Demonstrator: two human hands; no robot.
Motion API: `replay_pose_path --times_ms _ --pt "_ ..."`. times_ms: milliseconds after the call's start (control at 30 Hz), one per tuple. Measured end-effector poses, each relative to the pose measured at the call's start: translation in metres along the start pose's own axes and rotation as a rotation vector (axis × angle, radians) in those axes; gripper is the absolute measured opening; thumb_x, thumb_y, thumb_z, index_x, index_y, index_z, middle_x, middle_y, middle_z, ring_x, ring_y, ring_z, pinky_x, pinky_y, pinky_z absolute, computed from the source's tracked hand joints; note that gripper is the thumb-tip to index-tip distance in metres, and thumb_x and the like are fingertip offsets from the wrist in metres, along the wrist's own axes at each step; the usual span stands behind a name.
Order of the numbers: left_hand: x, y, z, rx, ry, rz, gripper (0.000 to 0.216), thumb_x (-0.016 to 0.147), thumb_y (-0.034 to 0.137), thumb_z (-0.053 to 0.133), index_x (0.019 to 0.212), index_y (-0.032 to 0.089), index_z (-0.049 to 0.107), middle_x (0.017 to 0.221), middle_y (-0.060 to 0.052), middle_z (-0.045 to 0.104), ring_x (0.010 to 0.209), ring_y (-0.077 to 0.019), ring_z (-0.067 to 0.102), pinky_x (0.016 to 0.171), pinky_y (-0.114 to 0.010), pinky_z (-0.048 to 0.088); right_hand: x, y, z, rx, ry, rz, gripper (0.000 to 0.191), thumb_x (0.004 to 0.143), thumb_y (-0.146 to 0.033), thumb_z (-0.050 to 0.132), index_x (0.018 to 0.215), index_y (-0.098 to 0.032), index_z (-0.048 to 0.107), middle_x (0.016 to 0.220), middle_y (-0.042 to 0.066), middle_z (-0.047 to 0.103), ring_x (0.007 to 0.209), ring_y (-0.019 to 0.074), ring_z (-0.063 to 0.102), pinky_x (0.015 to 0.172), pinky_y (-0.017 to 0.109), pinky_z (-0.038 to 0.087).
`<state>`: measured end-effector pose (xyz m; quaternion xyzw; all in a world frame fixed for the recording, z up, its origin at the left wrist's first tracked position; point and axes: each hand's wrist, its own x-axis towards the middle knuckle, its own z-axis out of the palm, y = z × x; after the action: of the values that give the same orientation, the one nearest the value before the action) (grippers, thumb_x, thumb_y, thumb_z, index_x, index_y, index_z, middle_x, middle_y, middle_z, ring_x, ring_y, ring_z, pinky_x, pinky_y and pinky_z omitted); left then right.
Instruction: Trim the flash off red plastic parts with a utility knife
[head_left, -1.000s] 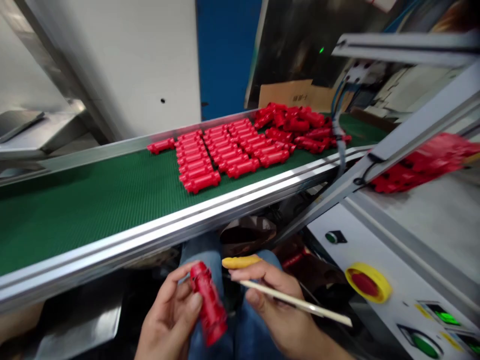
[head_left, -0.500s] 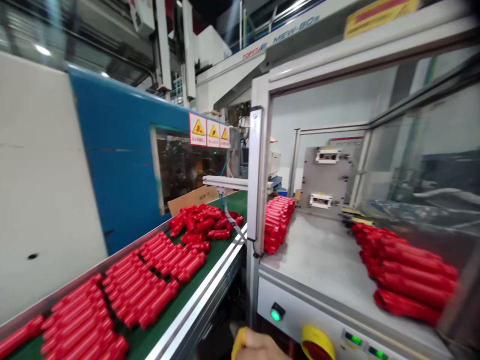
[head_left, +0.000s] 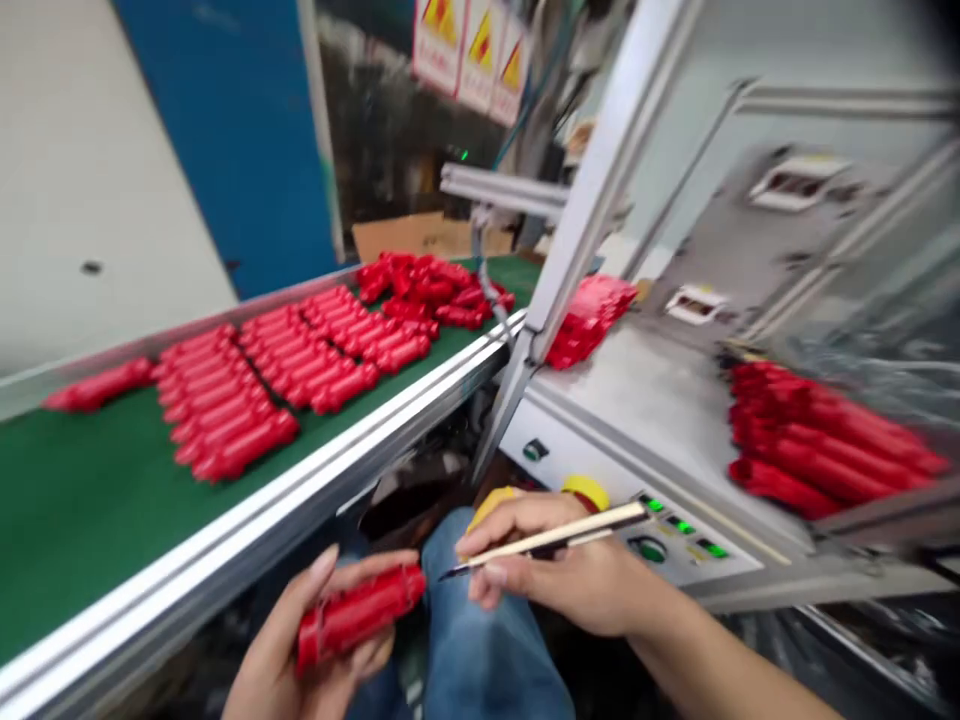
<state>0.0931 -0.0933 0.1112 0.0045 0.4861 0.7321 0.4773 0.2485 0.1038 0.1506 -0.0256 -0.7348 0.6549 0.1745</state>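
Note:
My left hand (head_left: 300, 640) is low in the view and holds a red moulded plastic tube (head_left: 358, 612) across its palm and fingers. My right hand (head_left: 559, 570) grips a slim trimming knife (head_left: 547, 538) with a pale handle and a dark pointed tip aimed left. A yellow finger cover (head_left: 491, 508) shows on my right hand. The knife tip is a short way from the red tube, not touching it. My knees in blue jeans (head_left: 480, 630) lie beneath my hands.
A green conveyor belt (head_left: 97, 480) with aluminium rails carries rows of red tubes (head_left: 300, 360) and a loose heap (head_left: 427, 285). To the right, a steel machine bed holds stacked red tubes (head_left: 817, 440). A control panel with an emergency stop button (head_left: 589, 490) sits near my right hand.
My view has dropped back to my hands after looking up at the machine. The red tube has turned from upright to lying sideways in my left hand, and the knife has swung round.

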Motion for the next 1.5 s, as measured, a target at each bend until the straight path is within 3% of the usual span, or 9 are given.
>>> replay_pose_path --times_ms 67,167,367,667,1133,1367,1500 --pt "-0.006 -0.005 -0.008 -0.017 0.03 -0.018 0.05 0.084 0.052 0.082 0.094 0.004 0.091 0.085 -0.021 0.085 0.057 -0.0154 0.058 0.056 -0.027 0.05 0.003 0.011 0.011 0.108 -0.049 0.094 0.026 0.1 -0.039 0.082 0.107 -0.014 0.082 0.089 0.009 0.085 0.072 0.0169 0.084 0.068 0.024 0.069" --pt "-0.009 -0.012 -0.017 0.007 0.053 0.021 0.045 0.084 0.048 0.081 0.092 0.005 0.092 0.076 -0.016 0.081 0.057 -0.0175 0.059 0.055 -0.028 0.049 0.011 0.028 0.028 0.087 -0.147 0.157 0.025 0.103 -0.038 0.079 0.1 -0.013 0.081 0.086 0.009 0.085 0.072 0.017 0.085 0.067 0.024 0.069" --pt "-0.016 -0.021 -0.031 0.062 0.09 0.071 0.038 0.087 0.046 0.077 0.089 0.011 0.092 0.078 -0.013 0.081 0.064 -0.0208 0.063 0.057 -0.03 0.049 0.034 0.046 0.045 0.112 -0.327 0.283 0.032 0.1 -0.044 0.081 0.097 -0.012 0.081 0.085 0.009 0.084 0.074 0.0183 0.086 0.07 0.025 0.071" --pt "-0.015 -0.018 -0.043 0.086 0.144 0.145 0.039 0.088 0.051 0.079 0.088 0.014 0.092 0.08 -0.011 0.079 0.068 -0.0226 0.065 0.056 -0.031 0.05 0.051 0.048 0.056 0.043 -0.425 0.276 0.025 0.101 -0.036 0.076 0.096 -0.012 0.081 0.087 0.008 0.081 0.072 0.0164 0.084 0.07 0.023 0.067" --pt "-0.01 -0.024 -0.07 0.164 0.029 0.112 0.048 0.092 0.057 0.074 0.097 0.012 0.091 0.089 -0.014 0.08 0.076 -0.0263 0.069 0.059 -0.033 0.053 0.064 0.034 0.061 -0.117 -0.531 0.167 0.017 0.099 -0.025 0.072 0.089 -0.015 0.082 0.085 0.008 0.079 0.077 0.0163 0.077 0.071 0.024 0.064" --pt "-0.012 -0.024 -0.065 0.167 0.081 0.126 0.044 0.091 0.054 0.076 0.094 0.012 0.091 0.094 -0.014 0.08 0.077 -0.0257 0.068 0.056 -0.031 0.052 0.066 0.034 0.06 -0.157 -0.549 0.088 0.02 0.1 -0.024 0.071 0.087 -0.013 0.08 0.083 0.01 0.08 0.078 0.0186 0.075 0.072 0.027 0.059" --pt "-0.012 -0.021 -0.063 0.164 0.104 0.128 0.043 0.091 0.052 0.075 0.092 0.012 0.091 0.089 -0.013 0.08 0.073 -0.0241 0.066 0.056 -0.03 0.052 0.066 0.028 0.054 -0.146 -0.553 0.115 0.019 0.102 -0.024 0.07 0.09 -0.012 0.081 0.083 0.011 0.081 0.077 0.0194 0.076 0.071 0.028 0.06"
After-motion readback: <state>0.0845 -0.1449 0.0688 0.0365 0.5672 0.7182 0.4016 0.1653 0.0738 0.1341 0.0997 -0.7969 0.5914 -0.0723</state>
